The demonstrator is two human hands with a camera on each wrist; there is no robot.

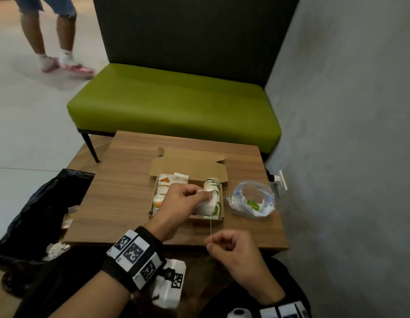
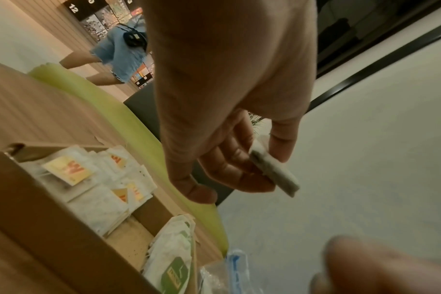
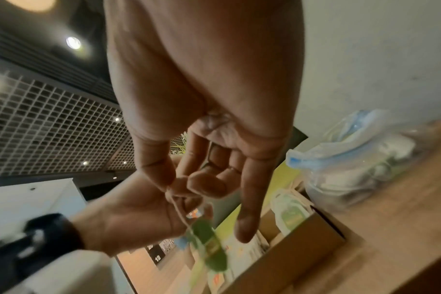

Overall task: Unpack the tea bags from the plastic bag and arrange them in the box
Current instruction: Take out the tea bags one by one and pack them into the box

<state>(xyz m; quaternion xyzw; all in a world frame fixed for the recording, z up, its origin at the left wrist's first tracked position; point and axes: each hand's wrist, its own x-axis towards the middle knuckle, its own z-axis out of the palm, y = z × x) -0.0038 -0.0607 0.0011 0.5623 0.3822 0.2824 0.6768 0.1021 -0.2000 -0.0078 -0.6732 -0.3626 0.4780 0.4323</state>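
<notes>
An open cardboard box (image 1: 207,218) on the wooden table (image 1: 128,180) holds orange-tagged tea bags (image 2: 68,171) on its left and green-tagged ones (image 2: 174,258) on its right. My left hand (image 1: 202,194) hovers over the box's right side and pinches a white tea bag (image 2: 274,171). Its string (image 1: 210,222) runs taut toward me. My right hand (image 1: 212,245), at the table's near edge, pinches that string, and the green tag (image 3: 212,246) dangles below it. The clear plastic bag (image 1: 251,200), right of the box, holds more tea bags.
A black rubbish bag (image 1: 38,203) sags off the table's left side. A green bench (image 1: 176,104) stands behind the table and a grey wall (image 1: 348,134) runs close on the right. A person's legs (image 1: 50,42) cross the floor at far left.
</notes>
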